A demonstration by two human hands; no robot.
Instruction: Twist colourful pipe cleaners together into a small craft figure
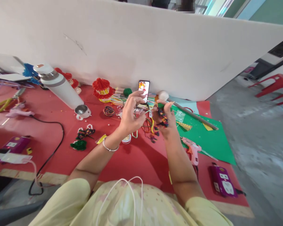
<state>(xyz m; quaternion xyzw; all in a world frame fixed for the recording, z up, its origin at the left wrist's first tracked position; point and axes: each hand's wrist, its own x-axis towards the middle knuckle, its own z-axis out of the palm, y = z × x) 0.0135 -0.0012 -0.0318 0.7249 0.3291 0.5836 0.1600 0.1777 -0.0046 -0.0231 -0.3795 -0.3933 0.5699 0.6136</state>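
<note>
My right hand (168, 117) is closed around a dark multicoloured yarn piece (163, 121), with a bit of green yarn (160, 106) at its top. Part of the yarn hangs below the fingers. Facing it, my left hand (132, 113) has its thumb and fingers curled at one end of a thin pale-green stick (149, 110). The stick's other end reaches toward the yarn, but I cannot tell whether it passes into it. Behind the hands, a phone (143, 86) leans upright against the white partition.
A white flask (61, 88), steel cup (82, 111), yarn ball (108, 110) and red fringed ornament (102, 89) stand left on the red table. Right lie a pink glue gun (191, 149), a grey rod (195, 116) on green sheet, and a purple power socket (223, 180). A cable (60, 125) trails left.
</note>
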